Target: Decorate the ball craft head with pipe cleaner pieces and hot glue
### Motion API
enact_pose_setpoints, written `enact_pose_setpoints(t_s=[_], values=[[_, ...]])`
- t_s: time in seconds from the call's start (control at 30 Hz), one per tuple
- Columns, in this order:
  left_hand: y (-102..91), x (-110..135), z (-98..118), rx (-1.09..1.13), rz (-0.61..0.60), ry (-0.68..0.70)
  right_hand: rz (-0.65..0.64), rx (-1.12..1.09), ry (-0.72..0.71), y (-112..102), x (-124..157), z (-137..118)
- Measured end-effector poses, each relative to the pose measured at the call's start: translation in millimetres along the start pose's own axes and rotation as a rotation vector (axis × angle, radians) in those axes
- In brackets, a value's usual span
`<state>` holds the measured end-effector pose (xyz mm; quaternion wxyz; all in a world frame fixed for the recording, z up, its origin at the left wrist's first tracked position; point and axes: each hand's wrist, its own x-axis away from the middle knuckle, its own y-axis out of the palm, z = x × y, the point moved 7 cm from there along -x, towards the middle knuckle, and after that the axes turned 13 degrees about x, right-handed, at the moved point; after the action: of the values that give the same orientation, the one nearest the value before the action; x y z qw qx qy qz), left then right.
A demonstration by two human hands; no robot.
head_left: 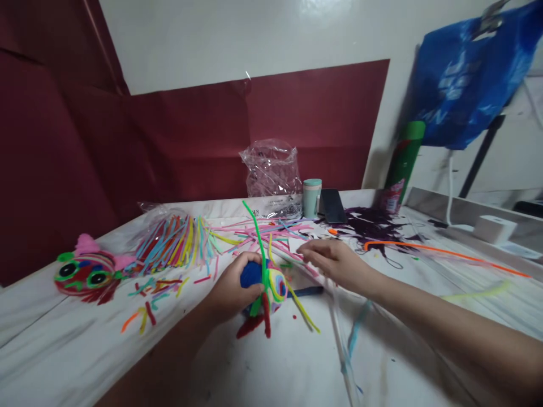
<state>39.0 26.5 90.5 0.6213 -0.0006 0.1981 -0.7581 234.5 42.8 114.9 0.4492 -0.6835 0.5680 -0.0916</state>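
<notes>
My left hand is wrapped round a ball-shaped craft figure made of pipe cleaners, with blue on its side, a yellow-rimmed ringed eye and red pieces at the bottom. From it a long green pipe cleaner sticks up, passing by my left thumb. A yellow pipe cleaner trails off at the figure's right. To the right of the figure and apart from it, my right hand has its fingers pinched together. Whatever lies between those fingertips is too small to tell; a white patch shows beside them.
A second pipe-cleaner figure sits at the left beside a bundle of pipe cleaners and cut bits. Pink strands lie behind. Further back stand a clear plastic bag, a mint cup, a phone and a green can.
</notes>
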Motion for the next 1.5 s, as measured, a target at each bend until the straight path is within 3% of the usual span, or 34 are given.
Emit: enact_pose_setpoints(t_s=[0.13, 0.23, 0.37, 0.47, 0.63, 0.77, 1.03, 1.2, 1.4, 1.5], values=[[2.1, 0, 3, 0.020, -0.025, 0.030, -0.166, -0.425, 0.143, 37, -18, -33], [4.0, 0, 5, 0.043, -0.041, 0.043, -0.295, -0.628, 0.167, 59, -28, -46], [3.6, 0, 2, 0.032, -0.023, 0.018, -0.263, -0.735, 0.161, 62, -30, -41], [3.4, 1, 0, 0.025, -0.025, 0.009, -0.205, -0.651, 0.031, 50, -18, -36], [4.6, 2, 1, -0.012, -0.034, 0.026, -0.050, -0.244, -0.473, 25, 23, -47], [4.5, 3, 3, -0.055, -0.026, 0.029, 0.001, -0.025, -0.776, 29, 50, -54], [6.4, 2, 10, -0.118, -0.033, 0.101, -0.050, 0.220, -0.947, 42, 66, -67], [8.7, 2, 11, -0.181, -0.024, 0.142, -0.124, 0.336, -0.971, 52, 69, -77], [9.7, 3, 13, -0.224, -0.002, 0.204, -0.143, 0.322, -1.004, 52, 70, -83], [8.2, 3, 11, -0.196, -0.004, 0.196, -0.044, 0.151, -0.940, 39, 63, -81]])
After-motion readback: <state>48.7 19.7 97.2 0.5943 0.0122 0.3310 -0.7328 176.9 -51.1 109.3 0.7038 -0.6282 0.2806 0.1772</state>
